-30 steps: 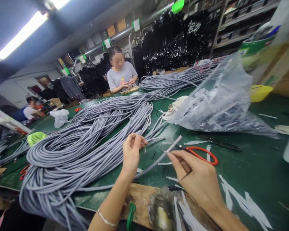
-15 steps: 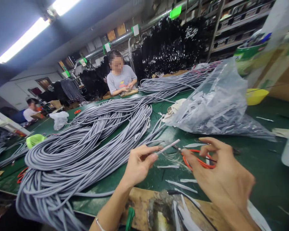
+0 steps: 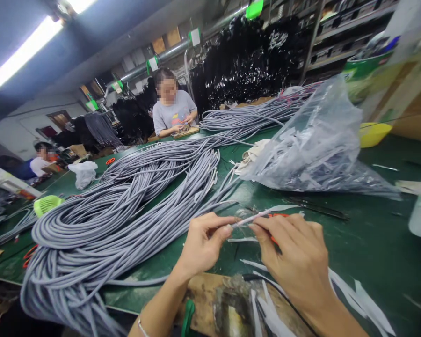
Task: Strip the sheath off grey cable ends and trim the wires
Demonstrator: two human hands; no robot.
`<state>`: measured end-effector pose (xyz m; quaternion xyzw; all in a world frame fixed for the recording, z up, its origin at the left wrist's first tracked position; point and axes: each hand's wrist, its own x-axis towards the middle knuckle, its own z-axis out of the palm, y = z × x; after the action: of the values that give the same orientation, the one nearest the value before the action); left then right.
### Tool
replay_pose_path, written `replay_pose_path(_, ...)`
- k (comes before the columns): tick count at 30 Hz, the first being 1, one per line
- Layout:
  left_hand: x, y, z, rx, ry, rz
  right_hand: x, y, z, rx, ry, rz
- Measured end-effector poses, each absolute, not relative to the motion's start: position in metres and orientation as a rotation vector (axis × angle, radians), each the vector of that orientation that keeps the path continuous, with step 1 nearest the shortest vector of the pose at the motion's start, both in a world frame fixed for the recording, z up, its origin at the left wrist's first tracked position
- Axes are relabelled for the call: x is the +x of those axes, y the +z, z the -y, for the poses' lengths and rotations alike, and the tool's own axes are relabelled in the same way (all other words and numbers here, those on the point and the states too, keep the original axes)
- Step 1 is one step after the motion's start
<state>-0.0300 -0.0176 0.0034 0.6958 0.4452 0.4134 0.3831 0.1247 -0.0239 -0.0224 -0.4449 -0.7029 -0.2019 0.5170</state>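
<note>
My left hand pinches a grey cable just behind its stripped pale end, thumb and forefinger closed on it. My right hand meets it from the right, fingertips pinched at the thin strands that hang under that end. Both hands hover low over the green table. Red-handled scissors lie on the table, mostly hidden behind my right hand. A big heap of looped grey cable lies to the left.
A clear plastic bag of cut strips lies at the back right, a yellow bowl beyond it. White strips litter the near right. A worn wooden board sits at the near edge. A co-worker sits across the table.
My left hand has taken hold of the cable near its end. My right hand went out to the red scissors, then came back to the cable tip and closed on the strands.
</note>
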Motion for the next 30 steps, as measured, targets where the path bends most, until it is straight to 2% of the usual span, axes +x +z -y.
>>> replay_pose_path(20,-0.0308,0.0053,0.0196,1.796,1.030,-1.141,0.1254,-0.0242,0.0229,-1.060,-0.297,1.668)
replay_pose_path(30,-0.0292,0.0062,0.0201,1.818,1.007,-1.144,0.1266,-0.0217,0.0256,-1.066,-0.425,1.698)
